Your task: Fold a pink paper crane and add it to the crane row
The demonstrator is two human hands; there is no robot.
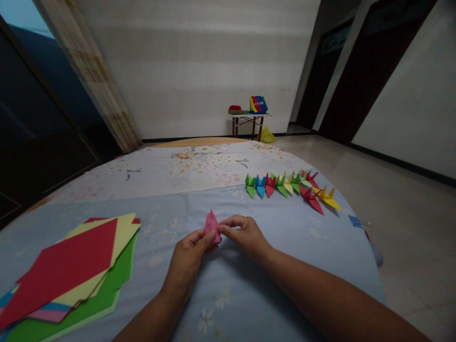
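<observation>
A small pink folded paper piece point(211, 223) stands point-up between my two hands, just above the blue floral cloth point(285, 228). My left hand point(188, 256) pinches its lower left side with thumb and fingers. My right hand point(244, 235) pinches its lower right edge with the fingertips pressed together. A stack of coloured square sheets point(71, 270), red on top over yellow and green, lies to the left of my left arm. A row of several finished paper cranes point(290, 187) in green, blue, red and yellow lies beyond my right hand.
The cloth-covered surface ends on the right at a tiled floor point(392, 199). A small blue paper scrap point(355, 221) lies near that edge. A little table point(249, 121) with a colourful box stands by the far wall. A curtain point(96, 80) hangs at the left.
</observation>
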